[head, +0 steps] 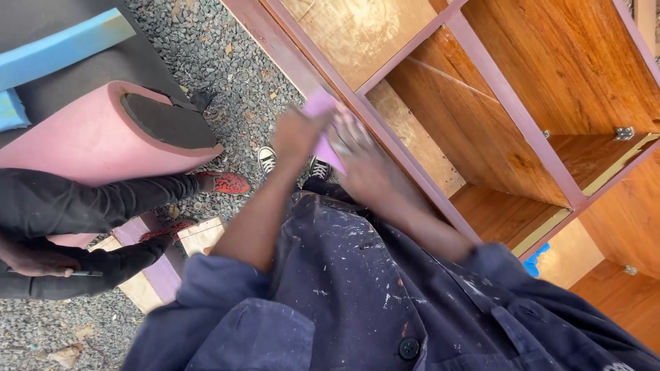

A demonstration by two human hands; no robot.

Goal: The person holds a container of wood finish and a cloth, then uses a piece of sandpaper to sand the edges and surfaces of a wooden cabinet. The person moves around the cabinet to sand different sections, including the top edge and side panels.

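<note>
Fingers of both hands press a pale purple sheet of sandpaper (323, 127) against the purple front edge of the wooden cabinet (385, 137) — the left hand (295, 134) pinches its upper corner, the right hand (364, 161) lies flat over its lower part, both blurred. Nearer, a paint-speckled navy coverall (357, 288) fills the view. Farther left, on the gravel (227, 62) — another person's black-clad legs (103, 199) with red shoes (227, 183) and a rolled pink foam sheet (89, 130).

Landmark: the brown wooden shelf cabinet (522, 103) lying on grey gravel ground (227, 62).
On its front edge: a pink sanding sheet (323, 130), under both hands.
Left of it: a pink foam roll (82, 137).
Below the roll: another person's black-clad legs (89, 199).
</note>
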